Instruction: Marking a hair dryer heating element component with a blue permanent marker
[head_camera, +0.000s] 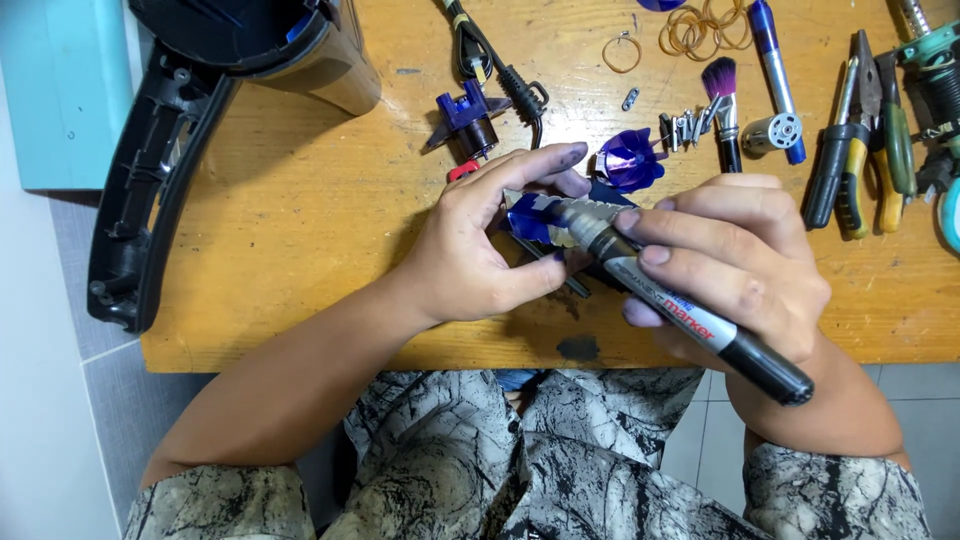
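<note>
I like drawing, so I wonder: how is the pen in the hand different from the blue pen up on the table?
The marker is grey and black, while the blue pen is blue with a silvery tip. The marker is gripped in the right hand and slants across a blue part held by the left hand; the blue pen lies untouched on the wooden table. The marker looks thicker. Both are long and slim.

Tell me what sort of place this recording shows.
Probably a hobby or repair workbench: a worn wooden table strewn with pliers, small screws and a small motor, while the right hand holds a marker.
</note>
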